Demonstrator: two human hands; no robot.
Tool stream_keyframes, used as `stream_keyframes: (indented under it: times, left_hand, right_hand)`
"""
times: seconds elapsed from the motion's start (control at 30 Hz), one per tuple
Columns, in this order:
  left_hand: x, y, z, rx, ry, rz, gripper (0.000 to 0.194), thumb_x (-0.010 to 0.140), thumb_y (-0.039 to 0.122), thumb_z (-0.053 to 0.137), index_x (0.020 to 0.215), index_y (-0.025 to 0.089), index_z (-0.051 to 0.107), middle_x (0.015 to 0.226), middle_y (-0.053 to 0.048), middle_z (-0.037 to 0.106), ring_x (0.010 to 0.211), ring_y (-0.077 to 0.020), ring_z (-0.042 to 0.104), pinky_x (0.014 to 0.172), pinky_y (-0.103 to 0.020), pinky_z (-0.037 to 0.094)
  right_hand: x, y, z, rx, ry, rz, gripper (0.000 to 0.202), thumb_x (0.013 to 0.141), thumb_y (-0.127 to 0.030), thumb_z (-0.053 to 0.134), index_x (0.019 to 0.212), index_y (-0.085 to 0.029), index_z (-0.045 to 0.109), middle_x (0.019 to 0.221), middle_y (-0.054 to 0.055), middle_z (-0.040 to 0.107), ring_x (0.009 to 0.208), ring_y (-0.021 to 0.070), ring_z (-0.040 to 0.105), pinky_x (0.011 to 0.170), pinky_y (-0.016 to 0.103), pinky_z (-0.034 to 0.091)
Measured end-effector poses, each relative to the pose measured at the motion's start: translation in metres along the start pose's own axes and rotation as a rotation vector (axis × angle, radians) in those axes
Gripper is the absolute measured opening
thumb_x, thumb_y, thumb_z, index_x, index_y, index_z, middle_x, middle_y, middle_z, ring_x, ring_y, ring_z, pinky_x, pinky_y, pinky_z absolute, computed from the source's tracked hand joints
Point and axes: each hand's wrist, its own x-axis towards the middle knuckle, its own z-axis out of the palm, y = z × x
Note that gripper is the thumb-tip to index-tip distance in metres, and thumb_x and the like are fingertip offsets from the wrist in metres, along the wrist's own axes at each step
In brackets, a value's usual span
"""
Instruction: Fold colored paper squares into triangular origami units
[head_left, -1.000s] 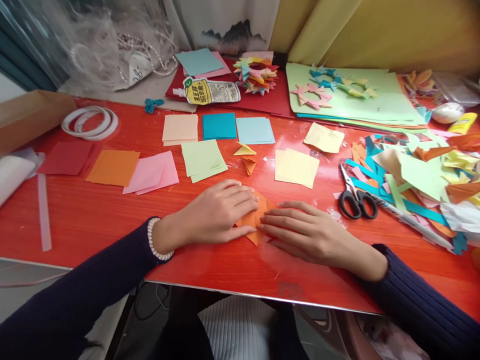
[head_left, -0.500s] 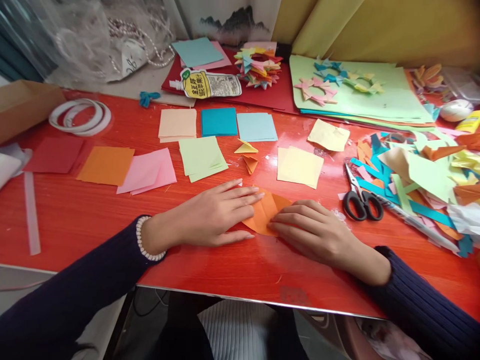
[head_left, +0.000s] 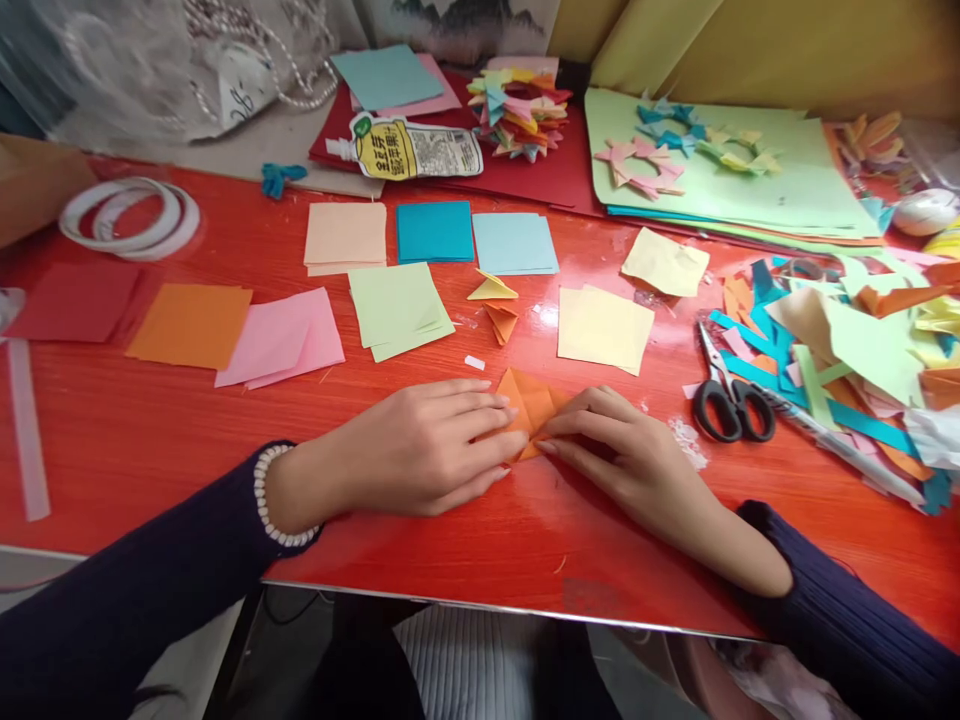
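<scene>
A creased piece of orange origami paper (head_left: 529,402) lies on the red table between my hands. My left hand (head_left: 427,445) rests flat with its fingers stretched out, the tips on the paper's left side. At the right side, my right hand (head_left: 622,440) has thumb and fingers closed on the paper's edge, part of which they hide. Just beyond the sheet sit a small folded orange piece (head_left: 501,322) and a folded yellow piece (head_left: 493,287). A little white scrap (head_left: 474,362) lies near my left fingers.
Square paper stacks surround the work, among them green (head_left: 401,308), pink (head_left: 281,335) and pale yellow (head_left: 604,328). Scissors (head_left: 729,400), a pen (head_left: 847,450) and paper scraps (head_left: 862,340) lie right. White tape rolls (head_left: 135,218) sit left; folded paper rings (head_left: 517,112) and a pouch (head_left: 416,150) behind.
The orange paper has gone from a wider, curved shape to a smaller one with angular folds. My right fingers have drawn together at its edge. The view has shifted slightly.
</scene>
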Motion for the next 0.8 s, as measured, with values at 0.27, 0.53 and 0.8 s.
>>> stream_keyframes:
  times: [0.27,0.53,0.8]
  left_hand:
    - [-0.0005,0.0012,-0.0013,-0.002,-0.016,0.016,0.03,0.088,0.026,0.048,0.115,0.018,0.061,0.115,-0.01,0.064,0.108,-0.0207,0.06,0.097,-0.039,0.049]
    - [0.0009,0.0032,-0.0006,0.001,0.005,0.031,0.027,0.087,0.027,0.05,0.11,0.023,0.064,0.109,-0.01,0.066,0.106,-0.0215,0.061,0.093,-0.038,0.05]
    - [0.0053,0.0062,0.0018,0.013,-0.034,-0.016,0.032,0.088,0.031,0.049,0.116,0.02,0.06,0.106,-0.01,0.065,0.103,-0.0237,0.059,0.09,-0.039,0.051]
  right_hand:
    - [0.0023,-0.0022,0.003,-0.039,0.018,0.045,0.01,0.085,-0.016,0.056,0.095,-0.018,0.058,0.079,0.003,0.06,0.074,0.0142,0.054,0.067,0.027,0.045]
    - [0.0013,0.0019,0.0056,-0.05,0.017,0.024,0.01,0.086,-0.017,0.055,0.096,-0.017,0.057,0.08,0.003,0.059,0.075,0.0151,0.053,0.068,0.028,0.045]
    - [0.0018,0.0025,0.0066,-0.069,0.017,0.009,0.012,0.085,-0.016,0.056,0.097,-0.017,0.055,0.078,0.003,0.056,0.075,0.0155,0.052,0.069,0.03,0.045]
